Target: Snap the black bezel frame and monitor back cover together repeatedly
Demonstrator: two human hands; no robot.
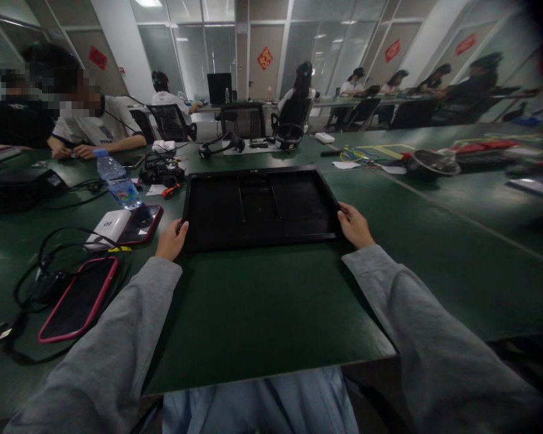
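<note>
A black rectangular panel (298, 205) with a raised rim and a recessed section in its middle is held between my two hands over the green table. It looks like a shallow tray or an empty housing; I cannot tell its exact kind. My left hand (172, 240) is closed on the panel's left edge, thumb toward me. At the right edge, my right hand (355, 225) grips with the thumb on top and the other fingers mostly hidden. The near side of the panel lies close to the tabletop; whether it touches is unclear.
Left of the panel are a red-rimmed phone (79, 300), a second phone (140, 224), a white power bank (109, 229), black cables (36, 259) and a water bottle (120, 181). A metal bowl (434, 163) sits at far right. A co-worker (95, 123) sits at far left.
</note>
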